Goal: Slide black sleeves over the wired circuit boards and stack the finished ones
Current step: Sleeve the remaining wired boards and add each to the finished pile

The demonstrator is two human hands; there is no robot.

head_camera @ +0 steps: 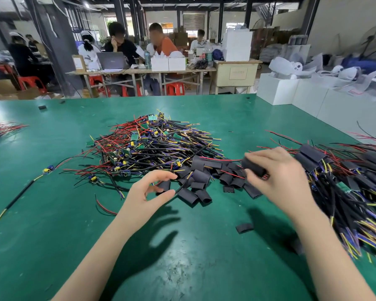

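A tangled pile of bare wired circuit boards [152, 146] lies mid-table on the green mat. Just in front of it sits a heap of loose black sleeves [201, 181]. My right hand [278, 179] grips a black sleeve [253, 167] with red wires trailing out of it to the left, held above the sleeve heap. My left hand [146, 192] hovers at the heap's left edge, thumb and forefinger curved apart, the thumb tip beside the end of a black cable [182, 185]. The stack of sleeved boards [345, 181] spreads along the right.
Two single boards [49, 169] [93, 179] lie left of the pile. A stray sleeve [244, 228] lies near my right forearm. Another wire bundle [0, 129] sits at the far left edge. White boxes [313, 98] border the table's right; people sit at tables behind.
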